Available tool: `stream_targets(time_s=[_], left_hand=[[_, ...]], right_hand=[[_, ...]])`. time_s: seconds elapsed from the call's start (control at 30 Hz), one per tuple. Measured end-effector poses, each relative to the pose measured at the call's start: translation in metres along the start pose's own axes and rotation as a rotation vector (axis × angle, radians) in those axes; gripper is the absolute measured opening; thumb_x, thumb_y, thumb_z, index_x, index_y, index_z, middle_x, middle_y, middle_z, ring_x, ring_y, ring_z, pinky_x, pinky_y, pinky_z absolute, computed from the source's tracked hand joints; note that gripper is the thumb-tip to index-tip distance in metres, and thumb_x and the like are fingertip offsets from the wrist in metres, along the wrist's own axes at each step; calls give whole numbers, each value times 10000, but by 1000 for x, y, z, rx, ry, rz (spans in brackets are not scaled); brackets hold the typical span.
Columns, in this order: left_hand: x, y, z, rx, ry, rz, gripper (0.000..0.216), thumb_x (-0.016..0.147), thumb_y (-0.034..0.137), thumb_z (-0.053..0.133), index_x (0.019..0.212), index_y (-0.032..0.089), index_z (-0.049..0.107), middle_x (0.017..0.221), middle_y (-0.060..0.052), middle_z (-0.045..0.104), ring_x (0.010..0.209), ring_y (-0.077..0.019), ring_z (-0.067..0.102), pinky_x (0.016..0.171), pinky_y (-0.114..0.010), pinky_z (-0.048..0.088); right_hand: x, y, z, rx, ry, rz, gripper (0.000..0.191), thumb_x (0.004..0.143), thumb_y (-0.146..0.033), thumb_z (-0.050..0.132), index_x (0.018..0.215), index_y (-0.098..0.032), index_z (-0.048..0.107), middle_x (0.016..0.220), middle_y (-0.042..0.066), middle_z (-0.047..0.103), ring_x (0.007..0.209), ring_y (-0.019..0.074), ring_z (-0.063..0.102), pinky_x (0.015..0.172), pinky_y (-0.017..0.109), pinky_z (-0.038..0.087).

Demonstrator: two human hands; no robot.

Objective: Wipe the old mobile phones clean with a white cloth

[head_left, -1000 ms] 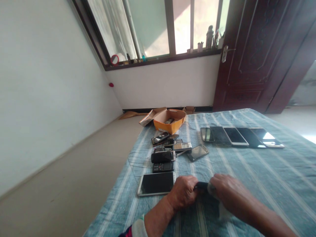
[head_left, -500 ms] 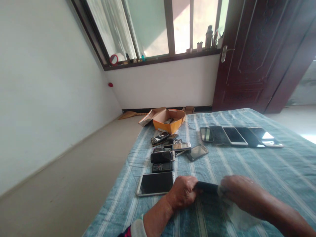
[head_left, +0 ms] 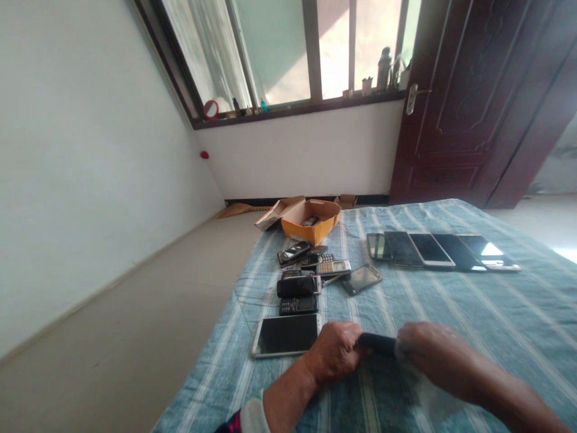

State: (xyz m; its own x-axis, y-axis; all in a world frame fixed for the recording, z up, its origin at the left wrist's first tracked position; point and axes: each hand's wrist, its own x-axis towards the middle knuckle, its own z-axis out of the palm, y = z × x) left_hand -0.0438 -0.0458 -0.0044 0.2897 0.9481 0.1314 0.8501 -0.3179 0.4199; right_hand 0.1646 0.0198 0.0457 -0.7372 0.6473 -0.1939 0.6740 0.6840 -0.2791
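My left hand [head_left: 339,353] is closed around one end of a slim dark phone [head_left: 377,343], seen nearly edge-on. At the phone's other end, my right hand [head_left: 428,352] is closed with a thin whitish cloth [head_left: 435,397] that hangs below the fingers, blurred. The cloth appears pressed against the phone; the fingertips are hidden. Just left of my left hand lies a white phone with a large black screen [head_left: 288,335]. Beyond it are a black keypad phone [head_left: 299,305] and a dark phone with a silver end [head_left: 297,286].
More old phones, including a silver keypad phone [head_left: 333,267] and a grey touchscreen phone [head_left: 363,279], lie before an open orange box [head_left: 311,231]. Several phones form a row at the right, among them a white-edged one [head_left: 430,249]. All rest on a blue striped cloth [head_left: 487,325].
My right hand has shifted slightly left along the phone, and the hanging cloth has moved with it. My left hand keeps its hold. The view has shifted slightly.
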Motion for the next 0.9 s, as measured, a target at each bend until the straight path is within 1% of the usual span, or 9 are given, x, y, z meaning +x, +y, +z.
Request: stream_targets(time_s=[0.1,0.2,0.33,0.47,0.57,0.63,0.73,0.8,0.9], left_hand=[[1,0,-1,-29,-5,-24,146,783,250,618,682,168,552,676,18,585,608,-113,548,552,-203,371],[1,1,-2,-21,-4,-30,159,775,264,632,676,168,553,660,20,577,591,-111,537,545,-207,366],[0,1,-1,16,16,-16,159,767,257,640,676,165,548,660,10,579,606,-121,547,545,-212,363],[-1,0,4,77,40,22,154,783,262,611,681,170,541,659,0,578,601,-128,547,526,-216,354],[-3,-1,10,128,57,61,169,807,291,576,692,175,535,662,-8,578,599,-133,545,517,-217,354],[-4,0,14,159,71,91,188,841,298,528,699,176,526,663,-12,582,599,-133,546,518,-218,356],[-5,3,17,198,86,125,221,885,298,459,706,178,510,654,-13,580,590,-131,540,516,-221,353],[-5,4,17,216,77,137,210,875,304,474,706,181,500,642,-9,569,584,-132,533,506,-223,343],[-5,2,14,237,50,138,160,821,275,535,700,181,491,645,-4,563,576,-132,525,487,-226,319]], right_hand=[[-3,15,-4,16,-19,16,220,746,-85,453,729,-180,651,754,49,675,660,160,595,576,245,273],[-3,18,-4,34,-40,30,218,743,-87,451,724,-175,650,735,52,671,627,150,584,554,237,263],[0,3,1,7,10,11,233,757,-68,430,732,-165,640,741,58,665,631,151,575,556,247,250],[5,-15,13,-23,86,-27,242,787,-52,413,743,-161,625,751,56,648,649,151,580,564,256,244],[9,-25,22,-32,121,-36,252,781,-32,409,752,-163,622,753,56,643,669,164,590,571,265,246],[10,-31,24,-24,123,-41,255,776,-28,409,760,-165,624,774,58,650,690,170,597,580,267,257],[10,-38,22,-17,98,-45,269,775,-21,409,789,-165,636,814,62,661,727,175,608,600,264,281],[8,-37,17,-24,63,-48,271,779,-28,411,796,-165,644,821,66,668,737,181,616,600,264,286],[4,-28,8,-42,9,-20,239,786,-78,434,765,-164,655,802,77,682,731,201,627,581,267,274]])
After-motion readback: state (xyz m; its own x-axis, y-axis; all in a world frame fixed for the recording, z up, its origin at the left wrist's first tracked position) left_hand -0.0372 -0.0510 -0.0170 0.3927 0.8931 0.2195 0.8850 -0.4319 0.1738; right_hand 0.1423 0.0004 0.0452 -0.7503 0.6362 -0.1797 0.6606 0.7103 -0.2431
